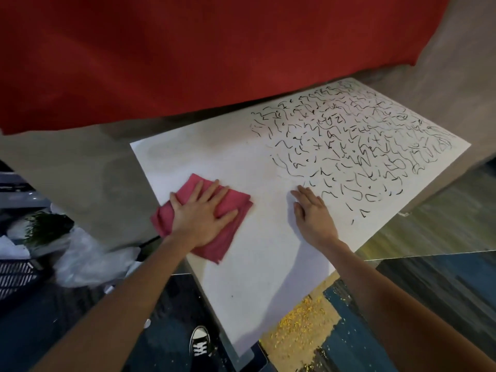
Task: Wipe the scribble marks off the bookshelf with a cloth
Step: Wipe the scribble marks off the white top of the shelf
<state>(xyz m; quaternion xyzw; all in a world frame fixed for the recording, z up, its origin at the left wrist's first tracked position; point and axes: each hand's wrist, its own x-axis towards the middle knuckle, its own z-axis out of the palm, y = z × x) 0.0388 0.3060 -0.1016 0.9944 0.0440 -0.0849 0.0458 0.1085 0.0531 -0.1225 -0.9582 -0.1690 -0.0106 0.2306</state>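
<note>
Your left hand [200, 213] lies flat on the pink cloth [237, 200], fingers [212, 187] spread, and presses it on the left part of the white shelf [263, 264]. Your right hand [314, 216] rests flat near the cloth, at the edge of the black scribbles [349, 146], which cover the far right part.

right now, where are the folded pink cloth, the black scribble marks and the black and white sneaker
folded pink cloth [224, 241]: head view, bare lower right fold
black scribble marks [349, 151]: head view, middle of the marked patch
black and white sneaker [200, 343]: head view, its laces
</note>
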